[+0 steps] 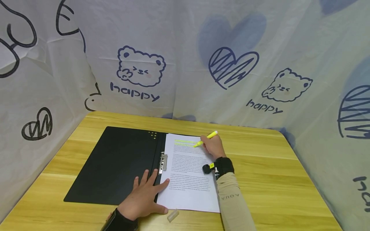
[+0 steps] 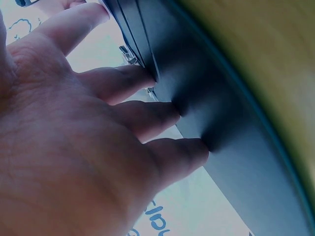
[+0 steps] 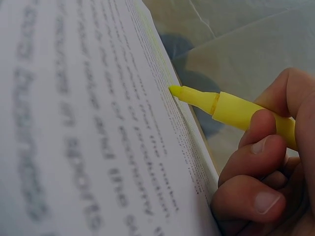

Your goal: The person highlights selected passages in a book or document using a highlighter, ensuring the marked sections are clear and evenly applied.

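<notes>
Screened-off desk-style workspace, wider room type unclear: wood-grain table (image 1: 263,179) backed and flanked by pale hanging sheets (image 1: 185,35) printed with hearts (image 1: 233,68), cartoon bears (image 1: 141,67), "happy" lettering (image 1: 134,92); black clip folder (image 1: 115,163), typed paper (image 1: 189,176) on top.

An uncapped yellow highlighter (image 3: 237,109) slants tip-down at a yellow-lined printed page (image 1: 189,166) in an open black folder (image 1: 115,165).

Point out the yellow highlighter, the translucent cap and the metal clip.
Yellow highlighter (image 3: 240,110): right wrist view, on its barrel.
Translucent cap (image 1: 173,216): head view, middle of its side.
Metal clip (image 1: 165,162): head view, around its middle.
</notes>
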The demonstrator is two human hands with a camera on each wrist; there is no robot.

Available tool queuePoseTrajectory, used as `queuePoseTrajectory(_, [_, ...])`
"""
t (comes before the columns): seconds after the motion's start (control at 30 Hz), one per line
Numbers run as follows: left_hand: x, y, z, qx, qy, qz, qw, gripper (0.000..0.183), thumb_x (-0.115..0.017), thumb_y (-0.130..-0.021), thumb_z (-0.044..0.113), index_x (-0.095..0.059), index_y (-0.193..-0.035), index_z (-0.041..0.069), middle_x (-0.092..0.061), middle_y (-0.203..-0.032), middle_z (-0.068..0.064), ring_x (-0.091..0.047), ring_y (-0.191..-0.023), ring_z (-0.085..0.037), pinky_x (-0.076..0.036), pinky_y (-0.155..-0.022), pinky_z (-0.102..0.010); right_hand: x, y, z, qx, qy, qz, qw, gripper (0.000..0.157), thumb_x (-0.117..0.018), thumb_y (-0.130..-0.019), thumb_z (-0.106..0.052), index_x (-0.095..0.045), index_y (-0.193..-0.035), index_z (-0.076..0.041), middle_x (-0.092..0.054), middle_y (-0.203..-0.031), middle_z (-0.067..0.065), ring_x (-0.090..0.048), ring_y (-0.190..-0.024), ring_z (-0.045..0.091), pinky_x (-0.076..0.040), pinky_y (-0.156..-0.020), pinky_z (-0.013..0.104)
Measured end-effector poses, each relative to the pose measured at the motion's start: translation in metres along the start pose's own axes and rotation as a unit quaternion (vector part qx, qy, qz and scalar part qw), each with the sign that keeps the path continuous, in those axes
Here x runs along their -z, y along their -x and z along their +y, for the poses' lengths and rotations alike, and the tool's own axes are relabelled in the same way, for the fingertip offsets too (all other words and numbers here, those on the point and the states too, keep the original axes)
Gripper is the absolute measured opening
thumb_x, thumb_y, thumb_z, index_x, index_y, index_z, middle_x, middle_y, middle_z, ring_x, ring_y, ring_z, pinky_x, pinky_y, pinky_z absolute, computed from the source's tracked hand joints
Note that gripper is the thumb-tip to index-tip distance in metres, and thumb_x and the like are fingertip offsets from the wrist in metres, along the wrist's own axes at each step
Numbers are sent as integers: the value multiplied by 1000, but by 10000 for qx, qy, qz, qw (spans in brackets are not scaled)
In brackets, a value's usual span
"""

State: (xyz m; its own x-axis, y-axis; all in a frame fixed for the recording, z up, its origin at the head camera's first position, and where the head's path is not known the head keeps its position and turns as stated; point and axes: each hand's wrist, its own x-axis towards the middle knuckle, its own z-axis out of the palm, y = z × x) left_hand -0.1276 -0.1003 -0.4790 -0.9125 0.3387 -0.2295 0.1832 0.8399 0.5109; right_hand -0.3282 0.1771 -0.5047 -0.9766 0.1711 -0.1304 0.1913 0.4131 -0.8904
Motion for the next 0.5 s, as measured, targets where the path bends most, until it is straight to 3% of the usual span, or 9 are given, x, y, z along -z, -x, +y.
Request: queuePoseTrajectory(0.5, [0, 1, 1, -7, 52, 7, 10000, 92, -91, -72, 48, -55, -153, 23, -21, -168, -25, -5, -154, -54, -4, -115, -77, 4, 0, 0, -64, -25, -59, 10000, 31, -65, -93, -34, -63, -81, -6, -48, -59, 0, -40, -45, 14, -28, -45, 27])
